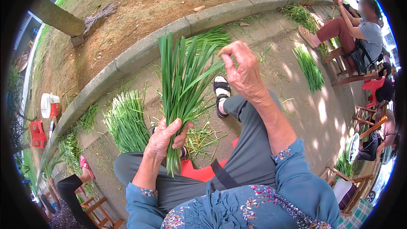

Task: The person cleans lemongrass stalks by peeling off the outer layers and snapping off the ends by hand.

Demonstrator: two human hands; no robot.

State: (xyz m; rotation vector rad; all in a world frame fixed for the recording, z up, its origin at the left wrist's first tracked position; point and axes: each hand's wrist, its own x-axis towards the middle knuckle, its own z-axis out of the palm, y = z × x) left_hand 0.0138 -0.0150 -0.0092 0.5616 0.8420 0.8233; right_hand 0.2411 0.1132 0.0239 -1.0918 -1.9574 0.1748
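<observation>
My left hand (167,136) is wrapped around the lower part of a bunch of garlic chives (178,79). The flat green leaves fan upward from my fist, and the pale stem ends hang below it. At the bunch's upper right, my right hand (243,70) pinches the yellowish-brown tip of a single leaf between thumb and finger. A large heap of chives (127,121) lies on the pavement to the left of the bunch. Another pile of chives (208,39) lies behind it, by the kerb. Loose yellowed trimmings (202,140) are scattered between my feet.
A concrete kerb (146,51) curves along a dirt bed with a tree trunk (58,16). One person (365,35) sits at right near a chive bundle (308,68); another (70,210) sits at lower left. A white bucket (50,105) and red stool (37,134) stand at left.
</observation>
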